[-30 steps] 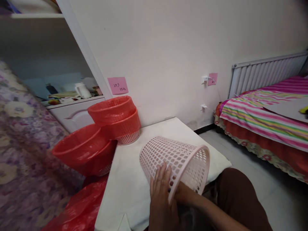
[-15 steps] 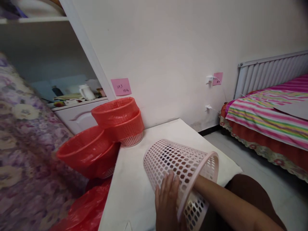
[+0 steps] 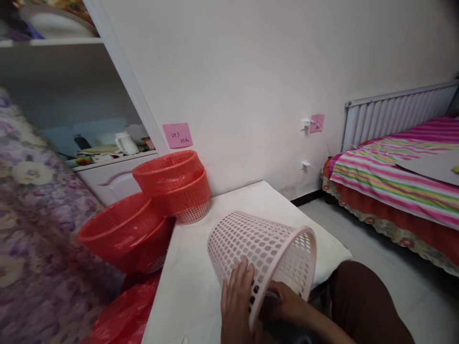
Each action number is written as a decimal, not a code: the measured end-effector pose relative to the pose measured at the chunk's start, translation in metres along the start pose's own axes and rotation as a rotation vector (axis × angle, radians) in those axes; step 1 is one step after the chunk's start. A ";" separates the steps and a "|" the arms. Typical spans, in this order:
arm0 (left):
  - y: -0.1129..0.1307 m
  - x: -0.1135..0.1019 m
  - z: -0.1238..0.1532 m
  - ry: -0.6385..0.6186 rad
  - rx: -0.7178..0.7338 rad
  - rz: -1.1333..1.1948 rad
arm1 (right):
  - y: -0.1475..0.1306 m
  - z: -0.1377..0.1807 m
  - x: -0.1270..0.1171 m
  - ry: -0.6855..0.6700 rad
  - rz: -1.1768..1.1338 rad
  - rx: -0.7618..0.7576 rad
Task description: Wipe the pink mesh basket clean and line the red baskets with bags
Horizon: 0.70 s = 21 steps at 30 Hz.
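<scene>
Pale pink basket (image 3: 247, 243): lying on its side on the white worktop (image 3: 193, 277), closed end toward ten o'clock, mouth toward four. Body tapered, apparently plastic, pierced all over with rounded holes; the rim is a thick, smooth band. The left hand (image 3: 236, 296) lies with fingers extended against the outer wall near the rim; the right hand (image 3: 285, 298) is at the mouth, partly within. The hands are close together, with the basket's wall between them. Whether the right hand grips anything cannot be told; a dark patch beside it is unclear. Taking the basket as the clock's centre, a stack of red-covered baskets (image 3: 179, 188) stands at ten o'clock, glossy film over mesh, a pale perforated base exposed below. Further red-covered baskets (image 3: 122, 229) sit tilted at nine o'clock, with crumpled red plastic (image 3: 125, 310) lower, toward eight. Farther off at ten, a shelf (image 3: 103, 165) holds a white jug (image 3: 126, 143) and a dark bottle (image 3: 82, 141).
</scene>
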<state>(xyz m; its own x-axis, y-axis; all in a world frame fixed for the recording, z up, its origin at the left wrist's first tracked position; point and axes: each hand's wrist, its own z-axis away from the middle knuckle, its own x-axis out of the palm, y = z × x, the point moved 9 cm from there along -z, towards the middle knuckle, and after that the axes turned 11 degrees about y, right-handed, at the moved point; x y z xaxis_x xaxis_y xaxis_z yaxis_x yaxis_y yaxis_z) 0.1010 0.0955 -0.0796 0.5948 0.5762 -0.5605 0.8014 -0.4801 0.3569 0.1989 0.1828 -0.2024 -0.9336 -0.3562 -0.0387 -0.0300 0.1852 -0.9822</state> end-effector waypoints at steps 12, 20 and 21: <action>-0.006 -0.021 -0.011 0.018 -0.006 0.066 | -0.036 0.087 -0.127 0.565 -0.658 0.425; -0.007 -0.024 -0.007 0.157 -0.088 0.084 | -0.172 0.066 -0.059 0.547 0.419 -0.542; -0.006 -0.027 -0.007 0.171 -0.093 0.069 | -0.178 0.065 -0.035 0.455 0.525 -0.639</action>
<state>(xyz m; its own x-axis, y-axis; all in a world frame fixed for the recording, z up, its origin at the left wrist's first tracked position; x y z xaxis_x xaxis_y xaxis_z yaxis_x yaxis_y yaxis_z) 0.0808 0.0870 -0.0616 0.6442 0.6519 -0.4001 0.7561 -0.4636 0.4620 0.2602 0.1026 -0.0381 -0.9289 0.2823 -0.2395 0.3699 0.7353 -0.5678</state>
